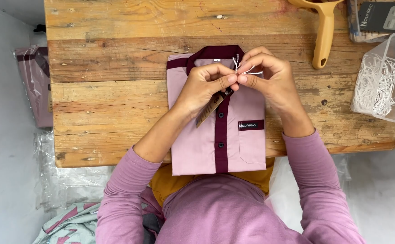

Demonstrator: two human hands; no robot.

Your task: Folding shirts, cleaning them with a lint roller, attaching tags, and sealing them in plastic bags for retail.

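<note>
Above the folded pink cotton shirt with maroon placket (233, 149) lying mid-table on the worn wooden table (107, 104), the left hand (202, 88) and right hand (269, 77) each pinch the thin white string (245, 70) of a dangling brown card tag (211, 108), which looks light, limp and best gripped near its ends.

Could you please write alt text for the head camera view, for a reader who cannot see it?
Two hands, left and right, pinch a white string together above a folded pink shirt with maroon trim, a brown tag dangling below. The shirt lies on a wooden table; a clear tub of strings stands at right.
</note>
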